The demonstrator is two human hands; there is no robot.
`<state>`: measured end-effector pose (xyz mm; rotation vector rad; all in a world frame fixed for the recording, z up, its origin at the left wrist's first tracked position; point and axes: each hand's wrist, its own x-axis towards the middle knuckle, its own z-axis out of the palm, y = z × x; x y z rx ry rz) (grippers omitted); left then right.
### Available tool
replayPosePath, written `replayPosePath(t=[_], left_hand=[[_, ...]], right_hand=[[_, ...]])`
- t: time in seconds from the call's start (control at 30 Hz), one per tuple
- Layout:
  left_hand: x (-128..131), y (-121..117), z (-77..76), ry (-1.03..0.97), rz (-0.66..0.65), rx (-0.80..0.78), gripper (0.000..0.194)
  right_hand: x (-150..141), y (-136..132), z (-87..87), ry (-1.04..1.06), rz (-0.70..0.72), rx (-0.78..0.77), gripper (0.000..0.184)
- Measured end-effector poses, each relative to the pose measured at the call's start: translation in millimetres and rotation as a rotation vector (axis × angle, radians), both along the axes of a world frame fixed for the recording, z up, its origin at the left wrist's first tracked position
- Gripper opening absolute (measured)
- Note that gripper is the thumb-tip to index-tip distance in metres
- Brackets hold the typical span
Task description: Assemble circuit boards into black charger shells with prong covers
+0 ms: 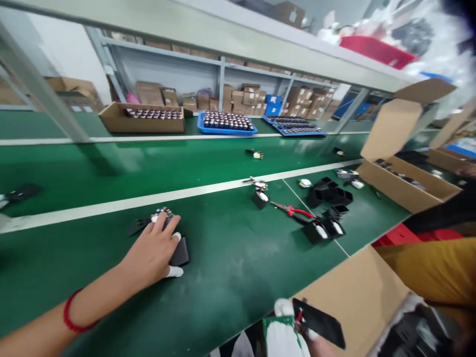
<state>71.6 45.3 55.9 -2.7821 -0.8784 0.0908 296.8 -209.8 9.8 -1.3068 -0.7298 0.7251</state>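
Note:
My left hand [156, 248] reaches over the green bench, its thumb and one finger in white finger cots. Thumb and finger are around a black plastic housing [180, 252] resting on the bench. Beyond the fingertips lies a small assembly with wires [165, 213], partly covered by the hand, beside a black piece [137, 226]. At the bottom edge, my right hand [316, 343] grips a flat black panel [320, 323] with a red wire or part near its end. Most of that hand is cut off or hidden. A white piece with a green edge [283, 336] is beside it.
Red-handled pliers [293, 210] lie among black housings [316, 231] and small wired parts [259, 184]. Behind stand a carton [143, 125], a blue tray [226, 131] and another blue tray [303, 133]. An open carton [416, 186] is at right, near a person's mustard-coloured clothing [435, 270].

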Motion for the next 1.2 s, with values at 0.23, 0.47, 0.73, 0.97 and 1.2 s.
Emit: replayPosePath(t=[0.23, 0.47, 0.73, 0.97, 1.2], left_hand=[[-21.1, -6.1, -19.6, -0.231, -0.035, -0.046, 0.012], [6.2, -42.7, -24.0, -0.172, 0.134, -0.525, 0.030], [-23.9, -25.5, -39.1, -0.491, 0.064, -1.024, 0.076], [-9.1, -25.2, -52.7, -0.548, 0.078, -0.971, 0.069], [-12.6, -24.0, -63.2, -0.675, 0.027, -0.980, 0.063]], right_hand=[[-33.6, 64.5, -16.7, 0.095, 0.107, -0.077, 0.044], [-49.7, 80.8, 5.5, 0.311, -0.075, -0.050, 0.044], [-59.5, 113.9, 0.1, 0.295, 0.073, -0.092, 0.047], [-56.3, 116.8, -2.8, 0.162, 0.280, -0.148, 0.065], [-53.3, 127.9, 9.8, -0.074, 0.416, -0.185, 0.051]])
